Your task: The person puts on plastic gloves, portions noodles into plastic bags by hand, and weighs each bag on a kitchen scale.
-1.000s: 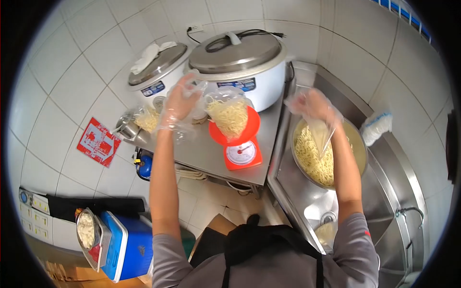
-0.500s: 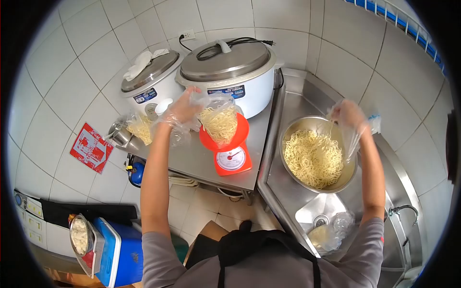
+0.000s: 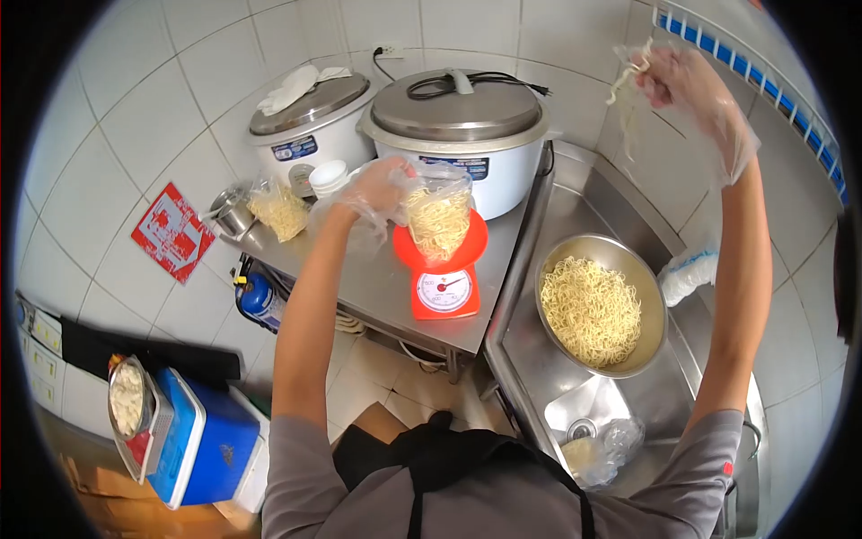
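Note:
My left hand [image 3: 384, 187], in a clear plastic glove, is closed on the upper edge of a plastic bag of noodles [image 3: 437, 225]. That bag rests in the red pan of a kitchen scale [image 3: 446, 292], whose dial faces me. Raised high at the upper right, my gloved right hand [image 3: 682, 79] pinches a few strands of noodles [image 3: 626, 83] that dangle from the fingers. Below it, a steel bowl [image 3: 662, 328] in the sink area holds a heap of loose yellow noodles [image 3: 588, 310].
Two rice cookers [image 3: 453, 117] stand at the back of the steel table [image 3: 377, 287]. Another bag of noodles [image 3: 279, 212] lies beside a steel pot [image 3: 233, 214]. A plastic bag [image 3: 615, 449] sits by the sink drain. A wire rack [image 3: 763, 85] hangs upper right.
My right hand has risen from the noodle bowl to the upper right, lifting a few strands. My left hand keeps its hold on the bag in the scale pan. The whole view has shifted.

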### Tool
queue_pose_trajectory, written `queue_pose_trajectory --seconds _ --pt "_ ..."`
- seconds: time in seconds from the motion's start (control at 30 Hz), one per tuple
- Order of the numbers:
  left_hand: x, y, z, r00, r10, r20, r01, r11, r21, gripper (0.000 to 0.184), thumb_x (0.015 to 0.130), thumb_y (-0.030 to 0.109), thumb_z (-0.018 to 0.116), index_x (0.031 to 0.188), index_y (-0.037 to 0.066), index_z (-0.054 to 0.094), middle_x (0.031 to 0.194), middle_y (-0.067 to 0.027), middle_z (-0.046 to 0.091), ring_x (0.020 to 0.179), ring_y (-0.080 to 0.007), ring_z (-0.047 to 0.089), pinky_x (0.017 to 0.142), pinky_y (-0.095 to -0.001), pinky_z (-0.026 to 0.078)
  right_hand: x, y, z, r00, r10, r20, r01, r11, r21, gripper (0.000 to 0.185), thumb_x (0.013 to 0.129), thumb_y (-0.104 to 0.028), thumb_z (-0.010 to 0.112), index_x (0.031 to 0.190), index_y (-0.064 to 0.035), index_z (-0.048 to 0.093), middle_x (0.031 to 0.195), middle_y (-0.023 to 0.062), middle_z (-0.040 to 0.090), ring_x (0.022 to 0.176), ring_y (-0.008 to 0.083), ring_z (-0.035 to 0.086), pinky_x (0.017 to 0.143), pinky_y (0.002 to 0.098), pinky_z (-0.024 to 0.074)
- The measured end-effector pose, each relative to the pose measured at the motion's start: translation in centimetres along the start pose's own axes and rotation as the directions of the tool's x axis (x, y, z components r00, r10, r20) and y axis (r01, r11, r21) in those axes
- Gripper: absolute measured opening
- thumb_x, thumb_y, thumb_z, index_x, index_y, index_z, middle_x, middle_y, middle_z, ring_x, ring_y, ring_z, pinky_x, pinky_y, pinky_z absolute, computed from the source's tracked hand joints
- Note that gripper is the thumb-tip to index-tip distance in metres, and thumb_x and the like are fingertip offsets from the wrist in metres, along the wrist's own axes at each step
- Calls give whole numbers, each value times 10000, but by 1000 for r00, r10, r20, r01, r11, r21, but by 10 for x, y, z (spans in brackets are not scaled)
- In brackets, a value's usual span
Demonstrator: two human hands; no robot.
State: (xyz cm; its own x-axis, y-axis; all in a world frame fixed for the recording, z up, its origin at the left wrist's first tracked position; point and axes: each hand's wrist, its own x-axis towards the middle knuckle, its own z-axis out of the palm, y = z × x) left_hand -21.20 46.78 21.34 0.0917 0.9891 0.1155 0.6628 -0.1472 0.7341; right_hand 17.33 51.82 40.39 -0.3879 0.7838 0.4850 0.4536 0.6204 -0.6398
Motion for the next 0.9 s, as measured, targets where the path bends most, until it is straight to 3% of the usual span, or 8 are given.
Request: queue_pose_trajectory --seconds 0.17,0.27,0.4,0.47,0.57,0.67,0.77,0.9 --pt "3 -4 3 992 108 -64 -111 993 -44 289 723 61 578 1005 8 549 819 -63 609 735 -130 592 683 -273 474 35 -34 67 985 -122 119 91 967 239 246 856 -209 535 880 19 626 644 -2 526 544 75 450 516 231 405" --pt "1 5 2 997 -2 -74 2 1000 11 320 725 122 607 1025 12 585 866 -79 628 738 -134 595 708 -273 473 55 -24 126 978 -80 190 72 996 49 234 833 -231 565 848 -8 637 677 37 586 594 98 521 540 256 446" --pt "1 9 -2 980 194 40 -187 844 503 378 745 232 624 1056 18 604 896 -86 639 726 -125 587 708 -280 477 49 9 207 926 -145 349 237 943 -235 239 805 -234 604 843 -6 664 648 55 606 571 99 545 530 266 460" --pt "5 -2 -2 986 169 -11 -150 902 405 388 758 262 618 1060 18 607 877 -81 640 714 -118 579 695 -279 477 32 21 226 881 -340 329 413 892 -185 282 787 -284 629 807 -6 670 621 65 604 544 100 538 530 290 463" --pt "-2 3 0 991 12 -130 -9 1000 27 381 775 274 609 1054 15 611 805 -70 638 678 -104 565 658 -278 474 -12 4 219 947 20 320 32 987 -156 374 759 -387 649 801 -16 676 608 104 615 550 186 580 561 344 462" --pt "2 4 5 987 100 -127 -81 986 148 368 768 239 604 1049 2 611 729 -59 623 638 -97 552 616 -273 465 -63 -6 244 867 132 480 -20 972 -233 410 768 -432 616 788 -26 665 726 193 623 690 341 608 645 399 469" --pt "-2 20 12 986 74 -150 -79 997 -25 353 765 214 585 1042 -2 613 685 -51 609 610 -94 542 587 -270 458 -72 22 295 976 112 189 -68 972 -226 376 766 -384 614 783 -11 660 704 213 608 692 365 599 655 421 464" --pt "-5 23 6 992 60 -113 -55 998 41 348 773 198 557 1053 -2 610 711 -56 617 617 -89 543 592 -259 459 -54 29 271 986 -38 161 43 999 -25 239 745 -242 601 747 -8 652 687 235 582 670 386 583 647 428 466"
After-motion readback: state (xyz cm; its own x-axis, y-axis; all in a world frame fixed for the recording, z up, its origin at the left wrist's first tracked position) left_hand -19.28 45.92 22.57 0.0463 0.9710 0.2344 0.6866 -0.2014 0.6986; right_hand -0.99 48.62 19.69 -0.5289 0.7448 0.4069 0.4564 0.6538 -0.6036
